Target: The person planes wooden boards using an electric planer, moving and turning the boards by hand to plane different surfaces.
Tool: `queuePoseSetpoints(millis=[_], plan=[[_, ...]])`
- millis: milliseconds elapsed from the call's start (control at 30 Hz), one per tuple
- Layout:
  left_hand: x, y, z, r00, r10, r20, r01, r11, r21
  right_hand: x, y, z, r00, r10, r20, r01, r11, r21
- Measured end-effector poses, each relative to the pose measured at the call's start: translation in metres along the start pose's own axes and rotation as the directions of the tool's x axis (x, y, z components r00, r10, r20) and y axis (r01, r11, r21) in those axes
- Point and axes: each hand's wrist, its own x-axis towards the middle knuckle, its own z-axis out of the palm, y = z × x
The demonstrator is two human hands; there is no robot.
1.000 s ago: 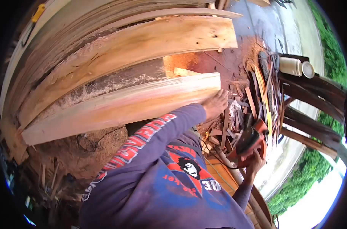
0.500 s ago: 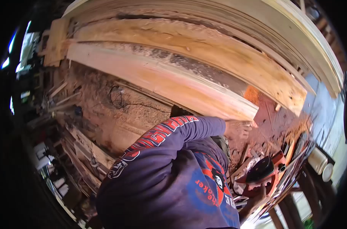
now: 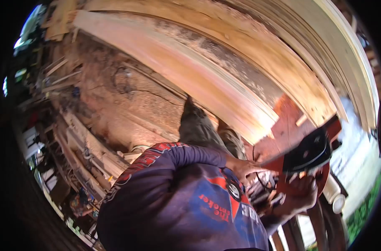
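My right hand [image 3: 303, 192] is wrapped around a red and black power tool [image 3: 305, 152] that looks like an electric planer. The tool is lifted and tilted, and its blur hides some detail. Beside the tool's red end, my left hand [image 3: 243, 168] has its fingers stretched out; whether they touch it is hard to tell. A pale, pinkish plank [image 3: 178, 75] lies in front of my legs, its near end close to both hands. Beyond it lies a broader yellowish plank [image 3: 257, 37].
Stacked boards [image 3: 345, 54] line the far right side. Sawdust and shavings cover the floor [image 3: 115, 100], where a crack or cord runs. Wood scraps and offcuts [image 3: 90, 154] are piled at the left. A white cylindrical container [image 3: 336, 201] stands at the right.
My right hand has raised the power tool up and to the right from the cluttered pile. My left hand has left the pale plank's end and moved down toward the tool. The view has shifted.
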Motion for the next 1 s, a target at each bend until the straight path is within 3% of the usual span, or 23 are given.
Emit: queuePoseSetpoints(millis=[67, 100, 133, 167, 200, 233, 267, 300, 333, 400, 467, 567, 700, 800, 1000], plan=[[0.016, -0.011, 0.016, 0.997, -0.038, 0.07, 0.04, 0.999, -0.018, 0.01, -0.004, 0.044, 0.993, -0.104, 0.057, 0.097, 0.989, 0.116], [0.016, -0.002, 0.008, 0.936, -0.25, 0.246, 0.264, 0.964, -0.023, 0.019, -0.009, 0.044, 0.983, -0.138, 0.121, 0.12, 0.982, 0.149], [-0.006, 0.02, -0.007, 0.973, -0.169, 0.159, 0.18, 0.982, -0.059, 0.025, -0.014, 0.043, 0.969, -0.162, 0.188, 0.127, 0.975, 0.182], [-0.033, 0.027, -0.015, 0.97, -0.237, 0.061, 0.233, 0.971, 0.056, 0.023, -0.022, 0.058, 0.973, -0.191, 0.132, 0.184, 0.981, 0.06], [-0.062, 0.024, -0.016, 0.959, -0.249, -0.132, 0.274, 0.934, 0.23, 0.022, -0.021, 0.059, 0.971, -0.19, 0.142, 0.186, 0.981, 0.047], [-0.086, 0.02, -0.016, 0.919, -0.227, -0.323, 0.345, 0.858, 0.38, 0.02, -0.018, 0.058, 0.925, -0.307, 0.223, 0.377, 0.82, -0.43], [-0.103, 0.027, -0.017, 0.918, -0.228, -0.325, 0.345, 0.863, 0.369, 0.014, -0.013, 0.053, 0.867, -0.358, 0.347, 0.481, 0.418, -0.771], [-0.118, 0.04, -0.019, 0.899, -0.112, -0.424, 0.309, 0.846, 0.434, 0.021, -0.013, 0.018, 0.816, -0.256, 0.517, 0.577, 0.335, -0.745], [-0.125, 0.052, -0.021, 0.859, 0.017, -0.512, 0.283, 0.817, 0.502, 0.021, -0.013, 0.022, 0.912, -0.056, 0.407, 0.391, 0.426, -0.816], [-0.123, 0.073, -0.008, 0.918, -0.051, -0.394, 0.262, 0.824, 0.503, 0.03, -0.004, 0.015, 0.902, 0.283, 0.326, 0.225, 0.337, -0.914], [-0.12, 0.076, -0.004, 0.923, -0.043, -0.382, 0.254, 0.813, 0.523, 0.036, 0.03, 0.011, 0.759, 0.428, 0.49, 0.42, 0.253, -0.871], [-0.128, 0.083, -0.003, 0.939, -0.1, -0.328, 0.273, 0.798, 0.537, 0.043, 0.064, 0.02, 0.629, 0.534, 0.565, 0.593, 0.139, -0.793], [-0.154, 0.076, -0.004, 0.911, -0.117, -0.395, 0.315, 0.816, 0.484, 0.051, 0.098, 0.04, 0.46, 0.516, 0.722, 0.762, 0.187, -0.619], [-0.168, 0.078, -0.008, 0.873, -0.084, -0.48, 0.333, 0.822, 0.461, 0.053, 0.122, 0.073, 0.515, 0.521, 0.681, 0.709, 0.187, -0.68], [-0.213, 0.073, -0.023, 0.793, -0.055, -0.607, 0.355, 0.851, 0.386, 0.05, 0.172, 0.15, 0.33, 0.576, 0.748, 0.846, 0.172, -0.505]])
